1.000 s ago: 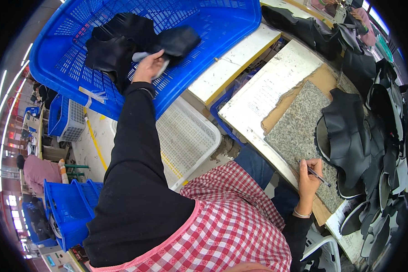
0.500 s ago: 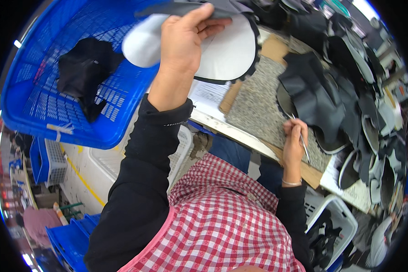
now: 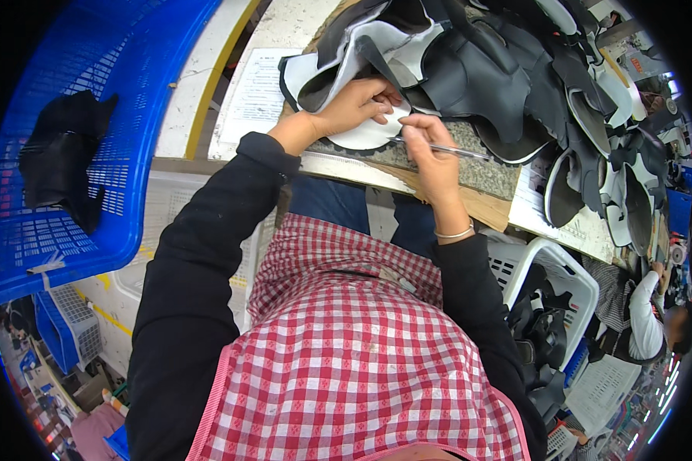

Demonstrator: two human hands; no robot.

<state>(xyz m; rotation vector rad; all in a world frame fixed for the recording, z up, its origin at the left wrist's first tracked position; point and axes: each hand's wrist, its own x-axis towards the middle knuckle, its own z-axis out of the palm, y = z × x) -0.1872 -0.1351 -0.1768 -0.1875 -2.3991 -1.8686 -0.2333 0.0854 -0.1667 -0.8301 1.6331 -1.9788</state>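
Observation:
A black shoe upper with white lining (image 3: 373,137) lies at the near edge of the worktable, its lining partly facing up. My left hand (image 3: 354,109) rests on it, fingers curled round a fold of the material. Close by on the right, my right hand (image 3: 434,154) grips a slim silvery pen (image 3: 461,152). One end of the pen meets the edge of the lining, and the other sticks out to the right. Beneath the upper is a speckled grey board (image 3: 492,175), partly covered. More black uppers (image 3: 477,81) lie just beyond my right hand.
At the left stands a large blue crate (image 3: 131,184) with a black piece (image 3: 65,161) inside. A printed sheet (image 3: 254,96) lies on the table. Loose shoe parts (image 3: 584,115) crowd the right side. A white basket of black pieces (image 3: 580,284) stands below, beyond which a person (image 3: 646,311) is visible.
My left hand has come down from above the table, near the blue crate, bringing the upper onto the board. My right hand has moved left with the pen to meet it.

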